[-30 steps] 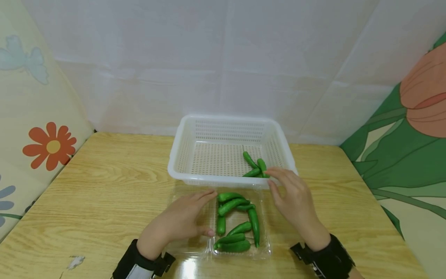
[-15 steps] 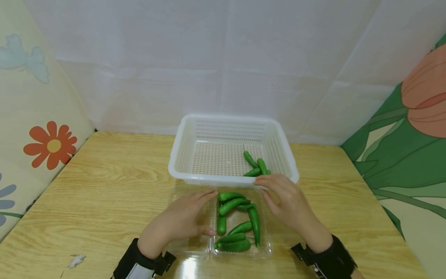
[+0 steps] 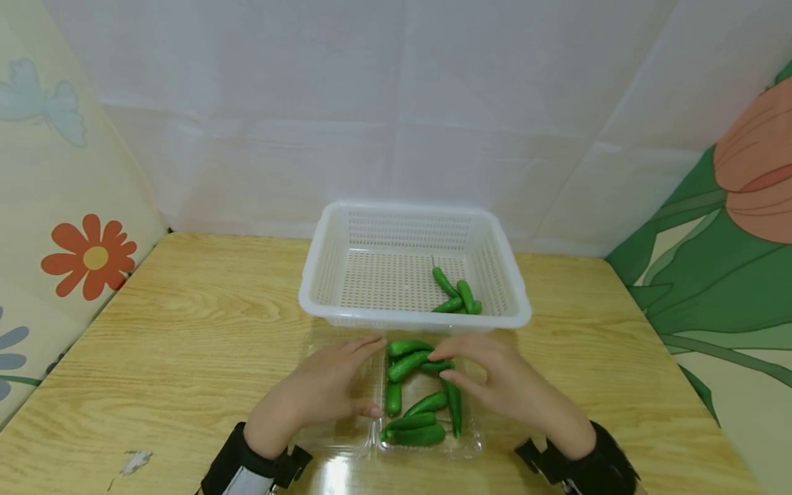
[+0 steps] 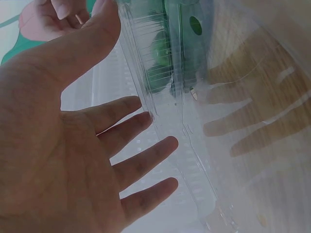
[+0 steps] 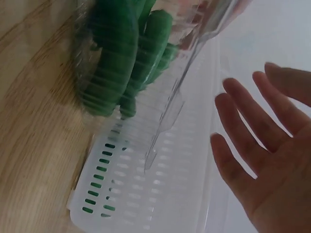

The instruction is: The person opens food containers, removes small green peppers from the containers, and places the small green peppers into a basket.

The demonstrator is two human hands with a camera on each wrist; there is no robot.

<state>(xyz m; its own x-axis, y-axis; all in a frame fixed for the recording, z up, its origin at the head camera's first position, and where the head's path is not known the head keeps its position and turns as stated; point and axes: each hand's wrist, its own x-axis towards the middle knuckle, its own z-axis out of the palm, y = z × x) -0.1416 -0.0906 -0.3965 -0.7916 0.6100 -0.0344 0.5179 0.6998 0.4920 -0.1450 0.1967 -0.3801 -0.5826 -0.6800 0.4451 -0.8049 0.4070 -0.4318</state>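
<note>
- black wristbands [image 3: 597,462] circle both wrists at the near side of a wooden table [image 3: 204,330].
- the left hand [image 3: 328,385] lies over the left half of a clear plastic container [image 3: 413,387], its fingers extended and grasping nothing; whether they touch the plastic is hard to tell.
- the right hand [image 3: 498,368] has its fingertips above the container's right half, all fingers parted and released.
- in that half lie green peppers [image 3: 414,436], loosely round its edges.
- just beyond stands a white basket [image 3: 365,275], with more peppers [image 3: 443,282] in its near right corner.
- behind it hangs a white cloth [image 3: 396,124].
</note>
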